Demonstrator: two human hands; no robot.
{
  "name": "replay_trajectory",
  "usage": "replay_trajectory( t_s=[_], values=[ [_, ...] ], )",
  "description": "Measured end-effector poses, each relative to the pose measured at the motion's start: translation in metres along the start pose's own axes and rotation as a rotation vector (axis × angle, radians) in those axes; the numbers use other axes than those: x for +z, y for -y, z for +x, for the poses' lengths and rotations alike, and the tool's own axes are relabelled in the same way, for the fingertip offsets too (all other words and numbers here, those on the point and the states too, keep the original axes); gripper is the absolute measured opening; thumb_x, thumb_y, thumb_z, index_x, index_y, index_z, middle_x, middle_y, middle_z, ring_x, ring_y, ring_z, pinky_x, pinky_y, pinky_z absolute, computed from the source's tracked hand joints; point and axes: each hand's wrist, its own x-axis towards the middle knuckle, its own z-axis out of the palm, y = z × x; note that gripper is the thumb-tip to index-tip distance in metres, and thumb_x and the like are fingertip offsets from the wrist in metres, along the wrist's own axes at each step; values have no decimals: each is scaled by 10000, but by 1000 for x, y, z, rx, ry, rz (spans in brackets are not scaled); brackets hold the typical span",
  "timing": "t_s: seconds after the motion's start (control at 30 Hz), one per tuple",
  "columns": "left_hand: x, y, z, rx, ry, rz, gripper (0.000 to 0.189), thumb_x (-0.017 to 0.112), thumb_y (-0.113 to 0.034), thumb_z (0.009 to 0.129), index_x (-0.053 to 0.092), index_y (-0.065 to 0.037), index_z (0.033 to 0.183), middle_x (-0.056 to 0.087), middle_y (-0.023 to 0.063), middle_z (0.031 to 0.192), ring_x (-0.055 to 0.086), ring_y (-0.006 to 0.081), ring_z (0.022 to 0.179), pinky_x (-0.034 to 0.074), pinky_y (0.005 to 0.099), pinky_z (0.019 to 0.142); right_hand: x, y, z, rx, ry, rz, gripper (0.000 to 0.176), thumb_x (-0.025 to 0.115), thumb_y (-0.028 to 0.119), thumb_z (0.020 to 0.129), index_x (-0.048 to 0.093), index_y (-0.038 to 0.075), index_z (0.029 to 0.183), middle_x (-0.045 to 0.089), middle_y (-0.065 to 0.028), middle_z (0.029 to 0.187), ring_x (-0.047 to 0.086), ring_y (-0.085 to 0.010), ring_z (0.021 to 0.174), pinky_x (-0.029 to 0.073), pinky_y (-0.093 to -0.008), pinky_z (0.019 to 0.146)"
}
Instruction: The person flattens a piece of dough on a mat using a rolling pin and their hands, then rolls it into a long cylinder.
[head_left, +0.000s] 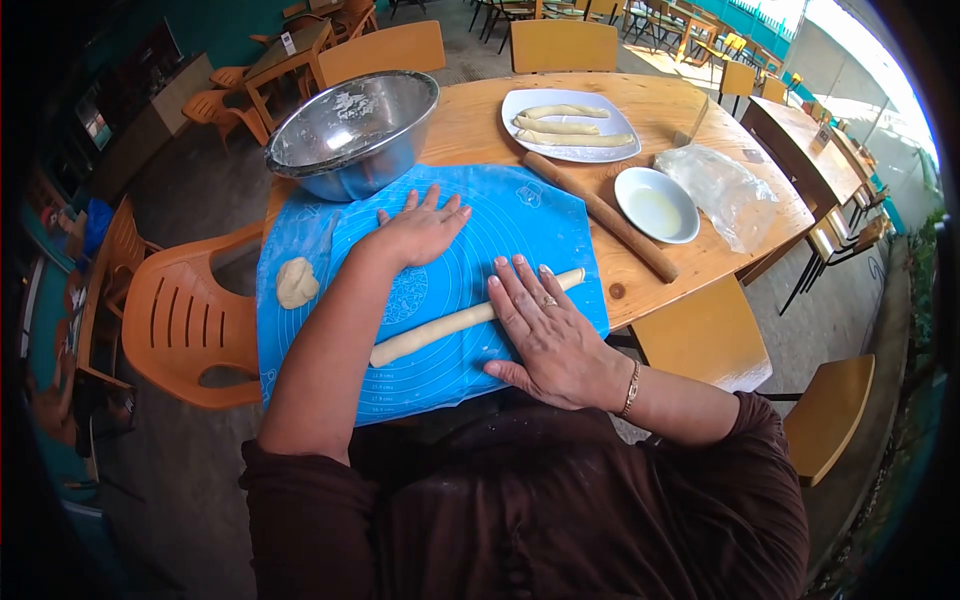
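A long rope of dough [432,334] lies slantwise on a blue baking mat [540,225] printed with measuring lines. My right hand [545,335] rests flat across the right part of the rope, fingers stretched out, with a ring and a bracelet on it. Beyond the rope, my left hand [420,228] lies spread on the mat near the metal bowl, touching no dough that I can see. At the mat's left side sits a small lump of dough [297,283].
A metal bowl [390,150] with floury residue stands at the mat's far left corner. Several dough rolls lie on a white plate [515,100]. A rolling pin [610,220], a small white bowl [657,204] and a clear plastic bag [725,190] are at right. Chairs surround the wooden table [470,100].
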Motion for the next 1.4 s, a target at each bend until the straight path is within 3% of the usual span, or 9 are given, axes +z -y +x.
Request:
replay_trajectory(
  t_s=[0.27, 0.37, 0.43, 0.57, 0.67, 0.77, 0.87, 1.07, 1.4],
  values=[
    [-7, -2, -1, -10, 21, -27, 661, 146, -585, 1031, 207, -238, 1590, 39, 83, 1671, 33, 351, 1530, 59, 633, 1196, 14, -27, 59, 124, 79, -26, 839, 385, 555, 1018, 188, -82, 1527, 235, -309, 1572, 151, -445, 1493, 150, -521, 1212],
    [1, 11, 6, 16, -35, -89, 661, 137, -567, 1041, 269, -200, 1575, 93, 102, 1664, 63, 335, 1530, 76, 578, 1214, 4, -54, 91, 246, 215, 301, 782, 347, 551, 1036, 250, -49, 1529, 251, -285, 1578, 137, -433, 1498, 151, -478, 1222],
    [12, 32, 19, 49, -107, -188, 671, 137, -561, 1045, 308, -164, 1558, 124, 122, 1656, 83, 333, 1527, 92, 534, 1222, -3, -82, 103, 232, 54, 522, 770, 255, 563, 1044, 338, -55, 1496, 263, -289, 1571, 156, -448, 1488, 171, -496, 1213],
    [3, 20, -6, 168, -445, -455, 779, 156, -572, 1038, 238, 13, 1546, 243, 259, 1591, 152, 392, 1505, 107, 448, 1233, -17, -87, 118, 270, 79, 367, 732, 280, 572, 1043, 370, 10, 1504, 263, -238, 1590, 111, -407, 1507, 148, -446, 1231],
    [2, 4, -35, 139, -508, -420, 734, 143, -570, 1046, 379, -56, 1513, 167, 190, 1634, 125, 333, 1521, 128, 413, 1230, 4, -72, 125, 248, 201, 153, 797, 206, 608, 1030, 316, -9, 1523, 213, -261, 1599, 101, -417, 1507, 158, -491, 1224],
    [-9, -1, -54, -13, -129, -435, 731, 93, -565, 1036, 237, -87, 1571, 189, 200, 1627, 110, 351, 1522, 106, 448, 1235, 30, -63, 129, 183, 238, 90, 859, 180, 672, 998, 276, 16, 1544, 188, -254, 1610, 83, -430, 1508, 143, -521, 1221],
    [2, 23, -40, 7, -64, -353, 707, 65, -569, 1031, 206, -157, 1587, 157, 166, 1643, 76, 343, 1528, 95, 457, 1236, 33, -47, 115, 128, 253, 96, 888, 169, 702, 981, 256, 28, 1553, 192, -254, 1609, 85, -444, 1504, 134, -531, 1220],
    [2, 18, -41, 35, -37, -140, 702, 58, -566, 1035, 183, -151, 1588, 117, 122, 1655, 57, 295, 1532, 87, 436, 1248, 16, -14, 53, -24, 102, -9, 844, 247, 657, 998, 258, 15, 1545, 218, -306, 1579, 105, -473, 1494, 124, -565, 1208],
    [10, 27, -39, 47, -89, -272, 704, 43, -571, 1030, 193, -170, 1589, 110, 129, 1655, 50, 305, 1532, 44, 456, 1248, 33, -45, 120, 270, 217, 6, 883, 199, 699, 980, 203, 43, 1571, 146, -313, 1597, 5, -465, 1503, 70, -536, 1222]
  ],
)
